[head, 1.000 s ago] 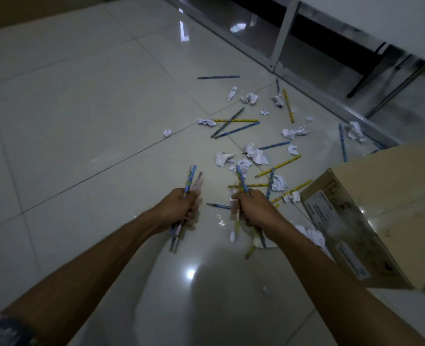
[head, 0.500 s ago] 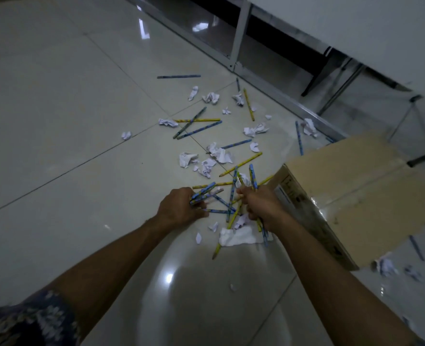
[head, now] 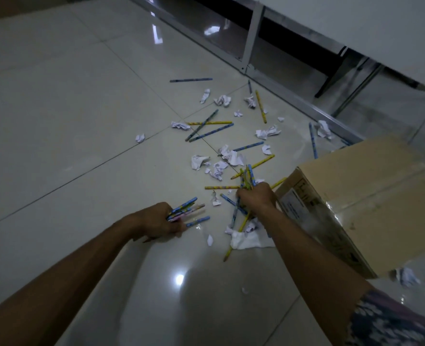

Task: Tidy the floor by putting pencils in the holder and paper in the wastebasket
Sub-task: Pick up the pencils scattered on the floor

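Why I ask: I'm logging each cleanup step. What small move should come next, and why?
Probably the left hand should pinch the loose blue pencil at its fingertips and add it to its bundle. The right hand grips its own pencils, and no holder is in view.

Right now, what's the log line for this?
left hand: grips blue and pink pencils | right hand: grips yellow and blue pencils | crumpled white paper: on tiled floor

An office or classroom, by the look: glossy pale floor tiles (head: 56, 121), a white tabletop (head: 356, 23) on grey metal legs (head: 252, 33) well beyond the fingers (head: 241, 196), a cardboard box (head: 361, 196) just right of them.
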`<state>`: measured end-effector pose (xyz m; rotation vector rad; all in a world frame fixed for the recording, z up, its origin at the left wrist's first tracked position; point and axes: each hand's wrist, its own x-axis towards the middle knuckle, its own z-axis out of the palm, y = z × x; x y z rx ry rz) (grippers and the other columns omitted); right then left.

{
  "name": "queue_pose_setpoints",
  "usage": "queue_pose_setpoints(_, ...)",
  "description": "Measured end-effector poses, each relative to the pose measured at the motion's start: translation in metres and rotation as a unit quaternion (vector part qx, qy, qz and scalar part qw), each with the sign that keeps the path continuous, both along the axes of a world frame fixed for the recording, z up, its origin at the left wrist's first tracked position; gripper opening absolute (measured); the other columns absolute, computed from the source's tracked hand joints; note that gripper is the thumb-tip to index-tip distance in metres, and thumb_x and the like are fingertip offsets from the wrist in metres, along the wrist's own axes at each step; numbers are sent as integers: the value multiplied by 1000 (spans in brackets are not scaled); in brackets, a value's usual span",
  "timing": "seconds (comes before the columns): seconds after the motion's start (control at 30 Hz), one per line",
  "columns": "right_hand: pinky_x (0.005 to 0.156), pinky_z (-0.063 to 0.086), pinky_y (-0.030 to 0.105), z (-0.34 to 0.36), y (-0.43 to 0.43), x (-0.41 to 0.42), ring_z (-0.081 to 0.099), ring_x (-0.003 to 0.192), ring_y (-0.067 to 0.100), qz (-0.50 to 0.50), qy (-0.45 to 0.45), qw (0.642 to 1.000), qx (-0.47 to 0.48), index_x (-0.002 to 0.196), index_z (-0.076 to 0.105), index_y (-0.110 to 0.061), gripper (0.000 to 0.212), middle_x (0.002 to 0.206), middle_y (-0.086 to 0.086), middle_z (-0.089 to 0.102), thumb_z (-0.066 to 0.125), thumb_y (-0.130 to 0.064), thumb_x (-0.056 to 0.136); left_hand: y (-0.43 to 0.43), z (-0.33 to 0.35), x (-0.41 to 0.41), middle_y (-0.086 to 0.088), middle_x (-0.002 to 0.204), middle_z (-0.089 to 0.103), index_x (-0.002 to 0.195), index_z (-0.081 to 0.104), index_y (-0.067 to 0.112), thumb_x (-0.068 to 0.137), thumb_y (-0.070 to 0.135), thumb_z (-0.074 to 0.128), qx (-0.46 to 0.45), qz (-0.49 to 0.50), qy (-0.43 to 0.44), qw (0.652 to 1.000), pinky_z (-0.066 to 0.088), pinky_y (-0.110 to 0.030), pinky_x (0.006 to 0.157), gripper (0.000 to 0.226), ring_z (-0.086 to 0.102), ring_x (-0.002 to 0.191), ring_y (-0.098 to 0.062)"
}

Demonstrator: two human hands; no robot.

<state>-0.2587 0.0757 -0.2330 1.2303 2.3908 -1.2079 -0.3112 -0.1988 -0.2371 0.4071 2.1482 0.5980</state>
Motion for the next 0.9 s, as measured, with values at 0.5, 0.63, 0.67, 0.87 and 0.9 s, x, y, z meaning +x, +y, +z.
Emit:
queue_pose_setpoints(0.5,53,45,30,180,-13,30,54,62,15,36,39,921,-386,111,67,-8,25,75,0,69,50,-26,107,48,161,6,1,61,47,98,63,13,108,38,46,248,324,-289,866,58,-38,77,31,66,74,-20)
queue_pose_setpoints(0.63,71,59,40,306,-24,50,68,71,25,17,14,892,-451,118,60,-5,23,81,9,69,49,-22,107,60,271,26,1,68,54,103,67,7,105,22,53,253,354,-305,847,44,-26,51,20,55,59,-15)
queue_pose_setpoints(0.67,71,60,41,340,-28,56,68,70,27,12,6,884,-467,120,59,-5,24,82,10,68,50,-23,107,63,302,31,1,72,57,105,70,7,103,18,55,255,363,-298,845,38,-24,48,19,50,55,-12)
queue_pose_setpoints(0.87,54,40,30,540,-50,104,45,56,15,4,0,861,-509,118,54,-8,22,72,0,52,49,-26,107,72,512,68,-1,89,63,110,73,7,89,46,75,318,434,-256,803,28,-24,44,44,36,51,-9)
queue_pose_setpoints(0.9,54,35,28,567,-53,112,41,55,13,-2,11,860,-510,117,55,-7,23,71,-1,51,49,-28,107,73,541,75,0,93,68,110,76,11,89,49,74,333,438,-253,796,27,-24,44,44,35,51,-9)
